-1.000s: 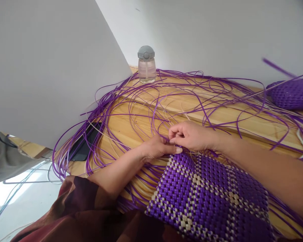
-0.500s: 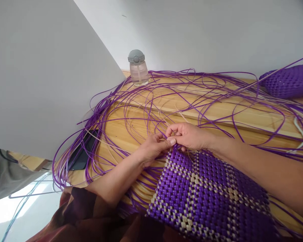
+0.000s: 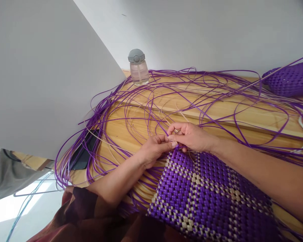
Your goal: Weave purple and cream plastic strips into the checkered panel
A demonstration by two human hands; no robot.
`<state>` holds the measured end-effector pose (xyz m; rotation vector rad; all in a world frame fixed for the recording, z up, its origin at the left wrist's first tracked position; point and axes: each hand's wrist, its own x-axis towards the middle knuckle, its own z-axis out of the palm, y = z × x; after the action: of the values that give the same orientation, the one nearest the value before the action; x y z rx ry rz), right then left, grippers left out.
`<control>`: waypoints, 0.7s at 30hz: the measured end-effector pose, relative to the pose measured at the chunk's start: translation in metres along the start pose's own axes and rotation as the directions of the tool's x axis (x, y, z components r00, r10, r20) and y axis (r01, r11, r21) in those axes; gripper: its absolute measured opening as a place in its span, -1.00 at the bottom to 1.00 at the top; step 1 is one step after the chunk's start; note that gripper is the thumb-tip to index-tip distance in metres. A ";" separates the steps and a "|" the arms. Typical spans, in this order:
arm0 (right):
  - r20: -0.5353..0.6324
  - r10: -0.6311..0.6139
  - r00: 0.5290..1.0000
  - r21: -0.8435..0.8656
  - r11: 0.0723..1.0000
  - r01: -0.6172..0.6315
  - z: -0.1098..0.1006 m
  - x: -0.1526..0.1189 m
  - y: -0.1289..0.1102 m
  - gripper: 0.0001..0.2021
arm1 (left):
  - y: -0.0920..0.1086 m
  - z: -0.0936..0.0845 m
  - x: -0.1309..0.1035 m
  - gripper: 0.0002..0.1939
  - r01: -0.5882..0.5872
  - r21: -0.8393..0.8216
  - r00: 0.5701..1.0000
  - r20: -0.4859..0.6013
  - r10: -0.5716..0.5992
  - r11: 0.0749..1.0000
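Observation:
A purple and cream woven piece (image 3: 207, 195), made of plastic strips, lies in front of me at the lower right. At its far left corner my two hands meet. My left hand (image 3: 155, 149) is closed, its thumb and fingers pinching a purple strip (image 3: 176, 150) at the weave's edge. Just right of it, touching, my right hand (image 3: 192, 136) pinches with thumb and forefinger on a strip too; its tip is partly hidden by the fingers. Long loose purple and cream strips (image 3: 164, 86) fan out from the work across the wooden table (image 3: 118, 126).
A clear bottle with a grey lid (image 3: 138, 67) stands at the back against the wall. Under the strips on the left lies a dark flat device (image 3: 82, 158). Another purple woven item (image 3: 290, 80) sits at the far right. A grey panel (image 3: 40, 77) rises on the left.
Both hands have shifted very slightly right, still pinching at the same corner. The view has moved a little; the woven piece and bottle stay in place.

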<state>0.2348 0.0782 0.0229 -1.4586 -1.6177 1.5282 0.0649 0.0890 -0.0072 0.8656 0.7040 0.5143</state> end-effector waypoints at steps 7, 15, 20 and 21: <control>0.111 -0.019 0.994 -0.019 1.000 0.021 -0.017 -0.011 -0.010 -0.79 | 0.004 0.000 -0.001 -0.62 -0.010 -0.016 1.000 -0.024 0.009 1.000; 0.129 0.025 0.991 -0.126 0.992 -0.009 -0.021 -0.019 -0.006 -0.89 | 0.013 -0.006 -0.005 -0.65 -0.016 0.194 0.999 0.042 0.007 0.981; 0.064 0.062 0.996 -0.143 0.988 -0.052 -0.016 -0.019 -0.005 -0.89 | 0.020 -0.005 -0.011 -0.69 -0.038 0.379 0.999 0.009 0.037 0.925; 0.072 0.058 0.996 -0.153 0.987 -0.047 -0.016 -0.019 -0.004 -0.89 | 0.021 -0.004 -0.012 -0.69 -0.035 0.370 0.999 0.007 0.035 0.928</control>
<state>0.2536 0.0682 0.0373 -1.5507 -1.7870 1.5359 0.0515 0.0947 0.0122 1.2339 0.8008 0.4179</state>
